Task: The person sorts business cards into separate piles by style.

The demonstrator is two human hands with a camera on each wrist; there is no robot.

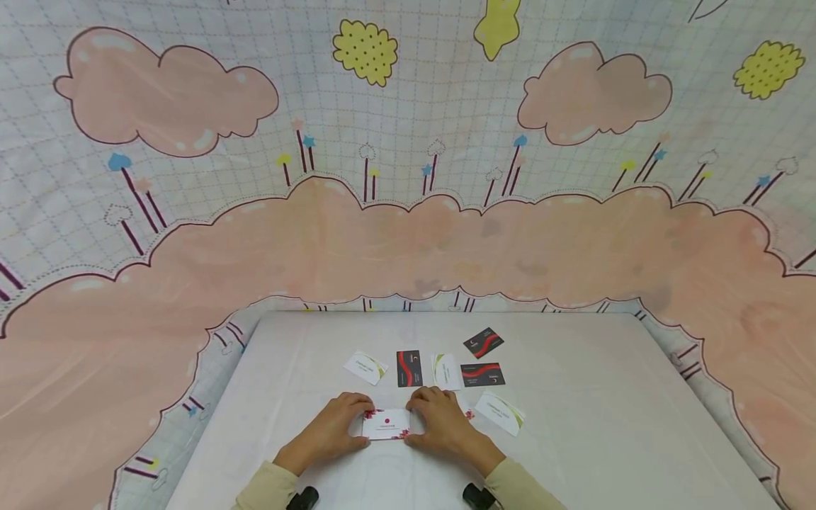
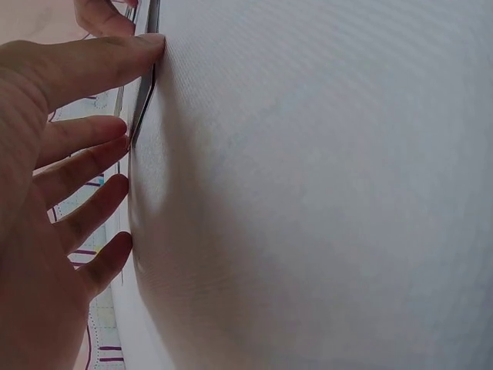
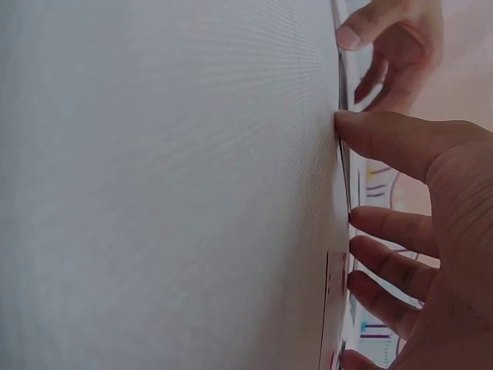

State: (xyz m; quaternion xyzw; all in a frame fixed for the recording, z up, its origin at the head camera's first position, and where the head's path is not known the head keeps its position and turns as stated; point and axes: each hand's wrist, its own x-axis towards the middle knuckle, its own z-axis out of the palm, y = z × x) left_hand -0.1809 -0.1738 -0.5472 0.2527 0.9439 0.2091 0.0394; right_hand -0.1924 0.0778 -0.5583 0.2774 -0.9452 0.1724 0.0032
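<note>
In the head view a white business card [image 1: 387, 425] with red floral corners lies face up close to the person, its long side running left to right. My left hand [image 1: 331, 428] grips its left end, thumb at the near corner and forefinger at the far one. At the opposite end my right hand [image 1: 443, 425] has the same grip, thumb below and fingers above. Seen edge-on in the left wrist view, the card [image 2: 143, 108] runs between thumb and fingertips. A second red-flowered card [image 1: 468, 411] is mostly covered by my right hand.
Beyond the hands lie several loose cards: black ones with a red wave [image 1: 409, 368], [image 1: 482, 374], [image 1: 483, 343] and white ones with green corners [image 1: 365, 367], [image 1: 447, 372]. Another white-green card [image 1: 500, 413] lies right of my right hand. A white cloth covers the table [image 1: 605, 425].
</note>
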